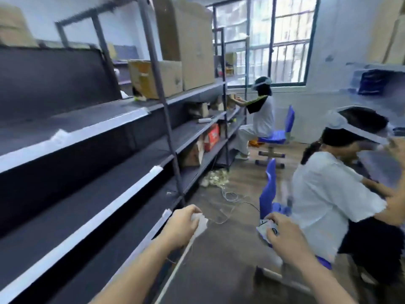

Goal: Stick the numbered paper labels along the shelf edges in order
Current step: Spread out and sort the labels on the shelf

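My left hand [183, 226] is closed around a white paper strip [198, 231] that trails down toward the lower edge of the view. My right hand [282, 235] grips a small stack of white paper labels [266, 227] with dark markings on them. Both hands hover over the floor, just right of the dark metal shelving [65, 194]. White strips [92, 218] run along the front edges of three shelf levels on the left. The image is blurred, so the numbers on the labels cannot be read.
Cardboard boxes [175, 69] stand on the upper shelf. A person in a white shirt [328, 194] sits close on my right on a blue chair [269, 191]. Another person [258, 119] sits farther back at the shelves. Loose cables [230, 198] lie on the wooden floor.
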